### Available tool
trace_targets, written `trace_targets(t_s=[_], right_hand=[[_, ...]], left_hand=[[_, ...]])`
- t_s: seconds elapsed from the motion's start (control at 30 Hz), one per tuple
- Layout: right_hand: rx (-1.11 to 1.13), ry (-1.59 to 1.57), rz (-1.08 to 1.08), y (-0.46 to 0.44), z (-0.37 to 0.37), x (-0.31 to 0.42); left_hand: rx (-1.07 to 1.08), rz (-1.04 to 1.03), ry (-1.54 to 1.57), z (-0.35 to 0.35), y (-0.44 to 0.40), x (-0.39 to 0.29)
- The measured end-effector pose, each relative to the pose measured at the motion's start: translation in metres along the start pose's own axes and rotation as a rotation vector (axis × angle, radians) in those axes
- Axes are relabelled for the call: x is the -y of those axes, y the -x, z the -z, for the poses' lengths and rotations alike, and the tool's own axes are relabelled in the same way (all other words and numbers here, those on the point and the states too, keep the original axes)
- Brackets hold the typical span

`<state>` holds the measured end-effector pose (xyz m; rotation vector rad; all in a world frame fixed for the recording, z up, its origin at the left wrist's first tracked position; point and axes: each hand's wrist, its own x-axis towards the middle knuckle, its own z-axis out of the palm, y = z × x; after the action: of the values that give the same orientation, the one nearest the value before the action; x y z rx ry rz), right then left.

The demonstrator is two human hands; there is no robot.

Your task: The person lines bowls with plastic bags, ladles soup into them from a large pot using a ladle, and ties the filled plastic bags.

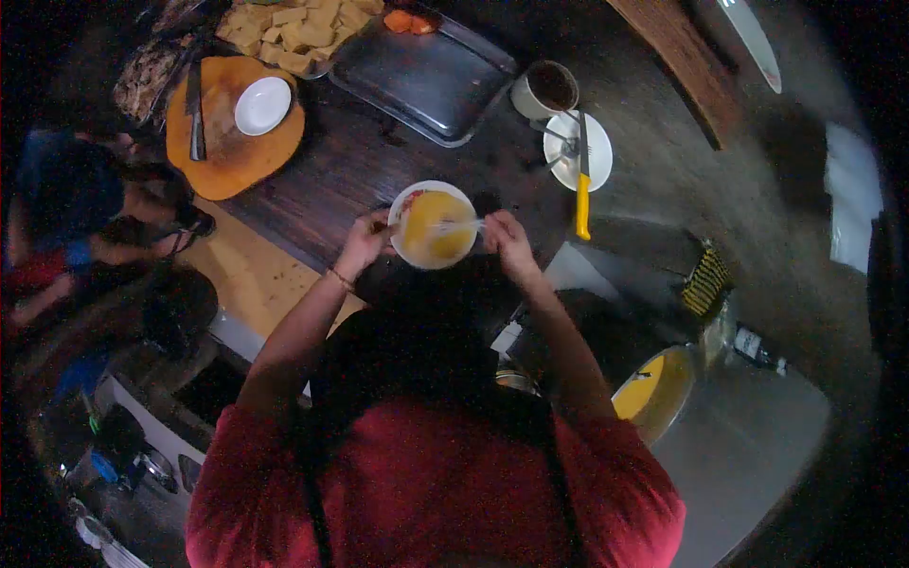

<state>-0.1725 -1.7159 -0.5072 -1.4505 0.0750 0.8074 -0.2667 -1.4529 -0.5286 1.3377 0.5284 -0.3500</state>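
Observation:
A white bowl (pixel 398 248) with a red pattern inside its wall holds a yellow liquid (pixel 440 210) like beaten egg. My left hand (pixel 363 244) grips the bowl's left rim, thumb on the edge. On the other side, my right hand (pixel 511 244) is closed around the end of a pale, thin utensil (pixel 454 226) that reaches across into the bowl. Motion blurs the utensil, so I cannot make out whether it is a fork or a whisk. The bowl is at the near edge of a dark wooden table (pixel 350 180).
A round cutting board (pixel 227 166) carries a knife (pixel 197 123) and small white bowl (pixel 263 106). Beyond lie yellowish chunks (pixel 298 33) and a black tray (pixel 417 76). Right are a mug (pixel 546 90), a plate with a yellow-handled knife (pixel 583 194), and a pan (pixel 677 398). A person sits left.

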Motion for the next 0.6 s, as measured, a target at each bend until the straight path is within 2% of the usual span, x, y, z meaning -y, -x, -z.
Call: trace_targets(t_s=[0.03,0.1,0.13,0.17,0.23,0.27,0.33,0.37,0.43,0.47,0.53,0.57,0.6], right_hand=[[-0.002,0.003,-0.001,0.009,0.0,0.001],[-0.188,0.073,-0.022,0.028,-0.026,0.026],[-0.267,0.132,0.172,0.024,-0.034,0.024],[-0.273,0.131,0.176,0.023,-0.04,0.033],[-0.307,-0.112,0.048,0.019,-0.048,0.06],[-0.314,-0.115,0.057,0.015,-0.046,0.063],[-0.261,-0.191,0.012,0.01,-0.043,0.067],[-0.262,-0.192,0.023,0.009,-0.045,0.067],[-0.363,0.015,0.107,0.004,-0.05,0.062],[-0.364,0.016,0.114,0.003,-0.051,0.061],[-0.224,0.424,0.39,0.003,-0.05,0.057],[-0.221,0.421,0.388,0.009,-0.056,0.064],[-0.113,0.453,0.412,0.022,-0.067,0.082]], left_hand=[[0.002,0.0,0.003,-0.001,-0.007,-0.002],[-0.038,-0.235,-0.508,-0.003,-0.011,-0.014],[-0.073,-0.156,-0.704,-0.016,0.013,-0.064],[-0.068,-0.16,-0.706,-0.023,0.015,-0.061],[-0.34,-0.494,-0.991,-0.034,0.016,-0.055],[-0.336,-0.504,-0.993,-0.048,0.024,-0.058],[-0.35,-0.906,-0.866,-0.086,0.044,-0.063],[-0.351,-0.917,-0.867,-0.096,0.041,-0.059],[-0.384,-0.728,-0.728,-0.106,0.03,-0.04],[-0.385,-0.735,-0.728,-0.105,0.028,-0.046],[-0.361,-0.867,-0.69,-0.101,0.022,-0.059],[-0.361,-0.865,-0.692,-0.1,0.027,-0.069],[-0.287,-0.823,-0.645,-0.099,0.034,-0.086]])
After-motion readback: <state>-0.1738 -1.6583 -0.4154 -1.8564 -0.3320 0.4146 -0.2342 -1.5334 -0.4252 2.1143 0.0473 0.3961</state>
